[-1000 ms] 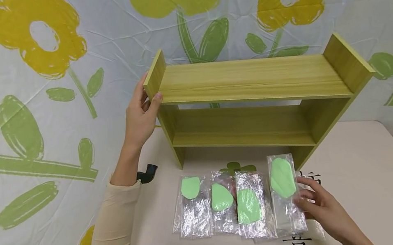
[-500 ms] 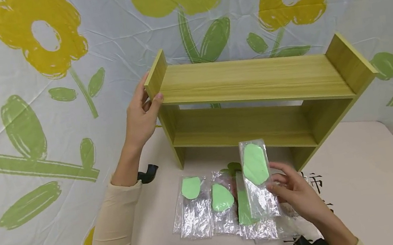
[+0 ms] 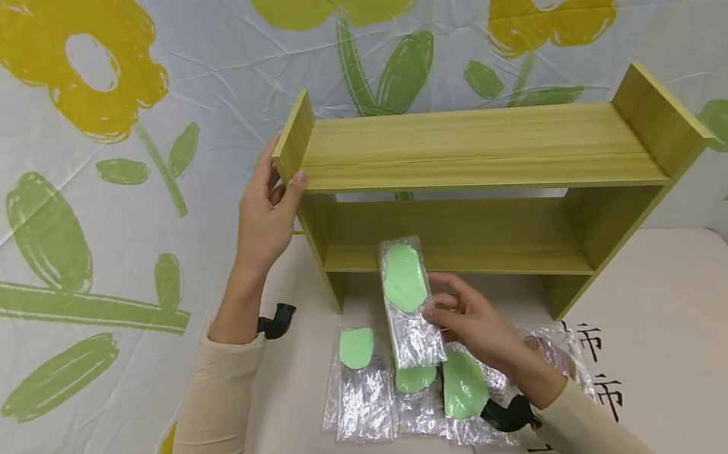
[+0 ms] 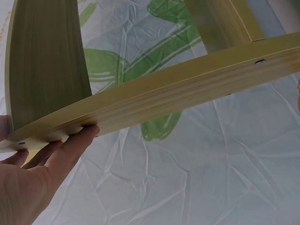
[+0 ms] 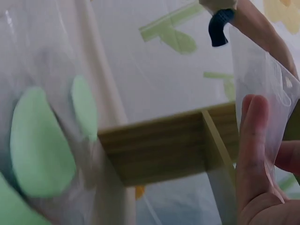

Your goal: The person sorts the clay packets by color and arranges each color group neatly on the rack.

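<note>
My left hand grips the upper left side panel of a yellow-green wooden shelf; in the left wrist view its fingers lie against the panel's outer face. My right hand pinches the right edge of a clear plastic bag with a pale green rounded patch on it. That bag is held up before the shelf's lower board, above the other bags. Below it lie several similar bags, among them a left one and a middle one, partly covered from view.
The light tablecloth bears black printed characters at the right. Behind the shelf hangs a white cloth with yellow flowers. A dark curved piece sits at my left wrist, another at my right.
My right hand has carried the bag leftward and away from me, from the right end of the row to above the middle bags. My left hand stays on the shelf.
</note>
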Demonstrator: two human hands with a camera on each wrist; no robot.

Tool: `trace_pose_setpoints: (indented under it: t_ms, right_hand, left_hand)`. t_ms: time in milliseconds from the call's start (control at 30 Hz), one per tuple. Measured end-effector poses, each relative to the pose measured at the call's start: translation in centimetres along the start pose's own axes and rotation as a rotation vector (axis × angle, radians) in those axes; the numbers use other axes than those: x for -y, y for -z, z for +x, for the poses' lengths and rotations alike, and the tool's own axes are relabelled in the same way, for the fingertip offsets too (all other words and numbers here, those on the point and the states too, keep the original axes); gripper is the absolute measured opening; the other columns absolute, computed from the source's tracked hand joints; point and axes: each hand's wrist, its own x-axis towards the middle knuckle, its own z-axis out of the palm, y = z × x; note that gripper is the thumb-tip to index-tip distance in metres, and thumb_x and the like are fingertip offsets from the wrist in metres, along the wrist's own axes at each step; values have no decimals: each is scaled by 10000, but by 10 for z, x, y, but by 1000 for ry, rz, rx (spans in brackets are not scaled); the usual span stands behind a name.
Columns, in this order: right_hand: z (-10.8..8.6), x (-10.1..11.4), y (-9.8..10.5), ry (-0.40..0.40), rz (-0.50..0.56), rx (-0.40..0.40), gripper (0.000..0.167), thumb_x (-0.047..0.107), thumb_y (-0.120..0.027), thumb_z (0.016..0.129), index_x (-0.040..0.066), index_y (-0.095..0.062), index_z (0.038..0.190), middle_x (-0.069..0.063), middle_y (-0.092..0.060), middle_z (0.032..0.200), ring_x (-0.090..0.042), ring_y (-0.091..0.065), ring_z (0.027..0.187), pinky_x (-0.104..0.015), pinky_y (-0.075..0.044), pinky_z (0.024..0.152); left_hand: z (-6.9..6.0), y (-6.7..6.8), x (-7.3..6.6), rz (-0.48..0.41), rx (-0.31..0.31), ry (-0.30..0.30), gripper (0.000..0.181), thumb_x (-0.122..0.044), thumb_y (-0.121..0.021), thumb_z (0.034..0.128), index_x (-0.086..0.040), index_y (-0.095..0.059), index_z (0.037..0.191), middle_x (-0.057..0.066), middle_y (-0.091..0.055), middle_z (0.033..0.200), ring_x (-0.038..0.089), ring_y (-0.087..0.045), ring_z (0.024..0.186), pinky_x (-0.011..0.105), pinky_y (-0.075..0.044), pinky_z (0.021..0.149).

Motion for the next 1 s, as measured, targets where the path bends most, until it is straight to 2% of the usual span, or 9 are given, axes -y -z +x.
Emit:
trace_pose_setpoints:
  t_ms: [167, 400, 633, 667, 767, 867, 933, 1000]
  right_hand:
    - [20, -4, -25, -22, 110, 4, 562, 3, -605, 982, 95, -382, 1489, -2, -642, 930, -120, -420, 651, -254, -379, 588]
    - [38, -8, -54, -50, 225, -11, 577, -15, -612, 967, 108, -398, 1488, 7, -649, 907, -119, -452, 647, -235, -427, 555]
    - [46, -14, -67, -91, 318, -57, 579, -11, -613, 967, 103, -397, 1492, 12, -660, 884, -109, -487, 639, -214, -456, 549]
    - [46, -14, -69, -98, 336, -66, 583, -14, -611, 966, 103, -395, 1495, 5, -662, 888, -106, -496, 641, -211, -466, 554]
    - [45, -14, -71, -122, 403, -82, 565, -1, -601, 977, 66, -385, 1495, -37, -659, 953, -122, -571, 718, -219, -514, 621]
    - [43, -15, -73, -169, 472, -88, 456, 18, -597, 982, -6, -447, 1411, -70, -629, 1024, -137, -597, 834, -211, -524, 703]
    - [40, -15, -73, -198, 502, -61, 368, 26, -602, 981, -61, -495, 1322, -68, -605, 1045, -134, -588, 887, -217, -521, 767]
    - [35, -16, -73, -230, 527, -6, 352, 18, -605, 974, -71, -492, 1295, -61, -561, 1020, -119, -549, 846, -261, -531, 835]
  left_hand:
    - [1, 0, 1, -6, 1, 3, 590, -53, -557, 1026, -58, -323, 1567, 207, -459, 1472, 264, -477, 1337, 394, -422, 1058]
    - [7, 3, 31, -5, -13, -22, 587, -135, -600, 1020, -222, -381, 1558, 79, -500, 1455, 173, -497, 1312, 363, -436, 1042]
    - [6, 3, 28, -5, -6, -30, 586, -145, -601, 1021, -228, -382, 1558, 73, -502, 1456, 181, -501, 1311, 382, -443, 1037]
    - [7, 3, 33, -4, -6, -34, 585, -161, -607, 1019, -256, -388, 1553, 54, -504, 1454, 169, -502, 1308, 375, -446, 1034]
    - [8, 3, 33, -1, -7, -31, 589, -152, -606, 1019, -257, -385, 1555, 53, -503, 1456, 167, -501, 1308, 377, -446, 1034]
    - [8, 3, 32, 1, -10, -21, 598, -132, -603, 1019, -234, -373, 1562, 67, -504, 1456, 172, -504, 1305, 379, -446, 1033]
    - [8, 3, 28, 2, -12, -11, 604, -116, -596, 1020, -207, -360, 1569, 88, -507, 1453, 182, -510, 1299, 380, -448, 1031]
    - [6, 2, 22, 7, -12, 0, 605, -95, -586, 1022, -169, -348, 1574, 120, -508, 1447, 200, -516, 1292, 383, -448, 1031]
